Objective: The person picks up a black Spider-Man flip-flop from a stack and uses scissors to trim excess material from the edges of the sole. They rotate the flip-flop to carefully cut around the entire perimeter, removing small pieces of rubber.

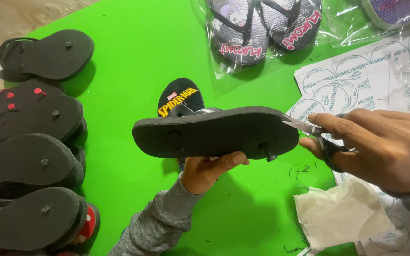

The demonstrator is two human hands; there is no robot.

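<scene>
Fingers of the left hand [209,169] grip a black flip-flop [214,132] sole-up above the green surface [138,61]. Right hand [380,147] holds small scissors [309,130], blade tips touching the sandal's edge. Stacked black sandals [29,161] lie at left, sticker sheets [352,80] and white cloth [342,215] at right.

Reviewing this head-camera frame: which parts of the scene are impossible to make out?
- Top face and straps of the held black flip-flop: it is turned sole-up toward the camera.
- Scissors: handles covered by the right hand; only the blade tips show.
- Left hand: fingers hidden behind the sole.
- Stacked flip-flops at left: cut off by the frame edge, upper sides hidden.
- Bagged sandals at top: cropped, with glare on the plastic.
</scene>
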